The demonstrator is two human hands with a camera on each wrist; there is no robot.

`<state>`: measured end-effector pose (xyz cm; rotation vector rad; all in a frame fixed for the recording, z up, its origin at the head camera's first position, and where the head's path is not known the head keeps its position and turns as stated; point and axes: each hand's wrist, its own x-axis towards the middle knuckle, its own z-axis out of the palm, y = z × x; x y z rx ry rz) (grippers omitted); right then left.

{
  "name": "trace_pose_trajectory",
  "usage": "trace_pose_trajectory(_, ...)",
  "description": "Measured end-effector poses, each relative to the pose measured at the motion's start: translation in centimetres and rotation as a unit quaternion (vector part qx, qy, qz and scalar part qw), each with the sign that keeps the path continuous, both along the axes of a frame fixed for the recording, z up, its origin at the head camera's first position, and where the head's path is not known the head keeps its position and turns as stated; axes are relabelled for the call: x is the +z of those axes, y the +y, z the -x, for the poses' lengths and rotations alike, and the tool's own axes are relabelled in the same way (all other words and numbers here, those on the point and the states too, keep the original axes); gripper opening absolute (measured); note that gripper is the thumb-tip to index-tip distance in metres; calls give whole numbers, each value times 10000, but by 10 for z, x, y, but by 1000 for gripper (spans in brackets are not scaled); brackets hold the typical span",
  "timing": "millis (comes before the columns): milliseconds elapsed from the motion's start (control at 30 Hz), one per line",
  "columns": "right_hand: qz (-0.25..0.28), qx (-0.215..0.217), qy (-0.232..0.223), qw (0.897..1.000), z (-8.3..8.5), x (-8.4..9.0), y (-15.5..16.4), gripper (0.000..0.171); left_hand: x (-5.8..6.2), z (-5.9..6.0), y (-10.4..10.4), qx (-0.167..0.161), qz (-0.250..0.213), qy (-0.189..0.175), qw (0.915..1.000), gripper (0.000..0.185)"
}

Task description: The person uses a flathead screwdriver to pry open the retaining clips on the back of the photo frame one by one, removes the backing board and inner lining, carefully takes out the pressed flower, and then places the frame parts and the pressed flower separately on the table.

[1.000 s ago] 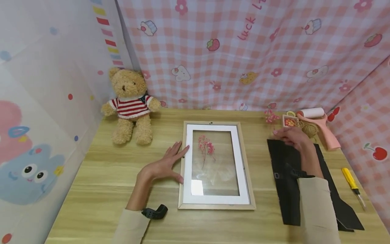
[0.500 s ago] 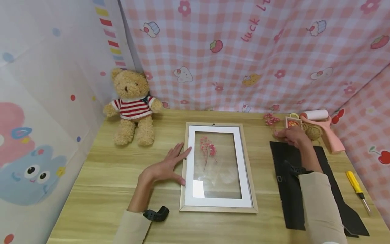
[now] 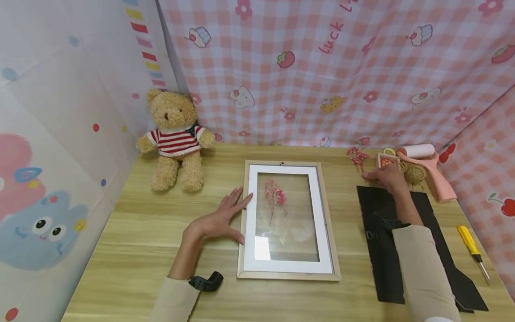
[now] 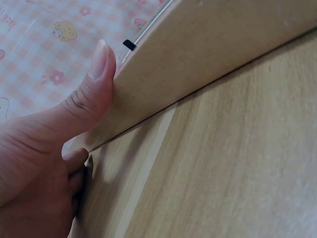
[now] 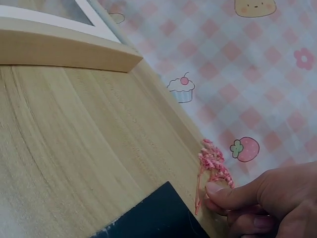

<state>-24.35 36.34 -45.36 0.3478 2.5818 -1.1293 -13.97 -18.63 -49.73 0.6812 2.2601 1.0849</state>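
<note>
A light wooden picture frame point(image 3: 289, 276) with a white mat and clear pane lies flat on the table. Inside the mat's opening is a sprig of small pink flowers point(image 3: 275, 197). My left hand point(image 3: 217, 221) rests against the frame's left side with fingers spread, the thumb along its wooden edge in the left wrist view. At the back right, my right hand point(image 3: 389, 177) pinches another pink flower sprig point(image 5: 214, 161) between thumb and index finger. Its lower stem is partly hidden by the fingers. Below that hand lie black backing boards point(image 3: 382, 250), partly covered by the forearm.
Behind the right hand are a small box point(image 3: 385, 160), a ball of twine point(image 3: 414, 173) and a pink-handled lint roller point(image 3: 436, 176). A yellow screwdriver point(image 3: 468, 241) lies at the right edge. A teddy bear point(image 3: 177, 141) sits at the back left against the wall.
The right hand has shifted slightly, and the sprig in it has moved a little left, away from the small box. The left hand stays on the frame. The head view has moved slightly.
</note>
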Motion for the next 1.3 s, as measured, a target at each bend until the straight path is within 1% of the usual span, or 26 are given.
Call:
trace_pose_trajectory(133,-38,-139,296,9995,-2,0,1,35,1,1,-1,14,-19,31,10000,136)
trace_pose_trajectory(200,77,-272,457,9986,-5,1,0,38,1,2,-1,36,-17,48,10000,135)
trace_pose_trajectory(233,171,-340,538,9978,-7,1,-2,35,0,3,-2,44,-13,50,10000,135)
trace_pose_trajectory(267,313,-425,579,9969,-11,2,-4,32,1,3,-2,56,8,42,10000,135)
trace_pose_trajectory(333,575,-564,602,9949,-21,6,-11,38,-1,4,-3,46,20,63,10000,135)
trace_pose_trajectory(400,1158,-709,684,9884,-32,10,-24,48,-2,4,-4,47,38,65,10000,136)
trace_pose_trajectory(433,1563,-807,768,9814,-38,12,-32,48,-3,5,-4,54,25,56,10000,137)
trace_pose_trajectory(467,2040,-876,851,9713,-44,14,-41,44,-3,5,-4,57,12,64,10000,138)
trace_pose_trajectory(500,2590,-894,944,9571,-49,17,-52,38,-3,5,-5,63,-23,63,10000,138)
trace_pose_trajectory(533,3141,-852,1018,9401,-56,19,-64,32,-3,5,-5,80,-36,47,10000,139)
trace_pose_trajectory(567,3619,-782,1060,9229,-62,22,-76,26,-3,4,-5,84,-64,41,9999,139)
trace_pose_trajectory(600,3959,-677,1069,9095,-69,25,-89,24,-5,4,-6,102,-59,29,9999,139)
trace_pose_trajectory(633,4164,-581,1065,9011,-76,28,-102,25,-5,4,-6,105,-35,12,9999,139)
trace_pose_trajectory(667,4199,-443,1010,9008,-83,30,-115,28,-6,4,-6,97,-16,5,10000,139)
trace_pose_trajectory(700,4085,-290,974,9071,-89,33,-127,34,-7,4,-6,84,-5,15,10000,139)
trace_pose_trajectory(800,3192,67,946,9429,-103,36,-159,46,-12,4,-6,54,53,60,10000,139)
trace_pose_trajectory(867,2606,323,968,9600,-106,33,-176,45,-13,4,-6,44,37,80,10000,138)
trace_pose_trajectory(900,2243,475,1064,9675,-107,30,-184,42,-14,4,-6,44,36,87,9999,138)
trace_pose_trajectory(967,1531,778,1183,9780,-107,24,-200,37,-15,4,-6,51,56,64,10000,137)
trace_pose_trajectory(1033,790,1039,1278,9832,-107,17,-215,31,-13,3,-6,36,63,60,10000,137)
trace_pose_trajectory(1100,36,1168,1318,9844,-108,12,-229,27,-10,3,-4,28,97,42,9999,138)
trace_pose_trajectory(1200,-824,1254,1246,9808,-112,5,-247,24,-1,1,-1,13,157,8,9999,137)
trace_pose_trajectory(1300,-1359,1233,1203,9756,-117,1,-259,19,5,-2,2,7,192,-16,9998,137)
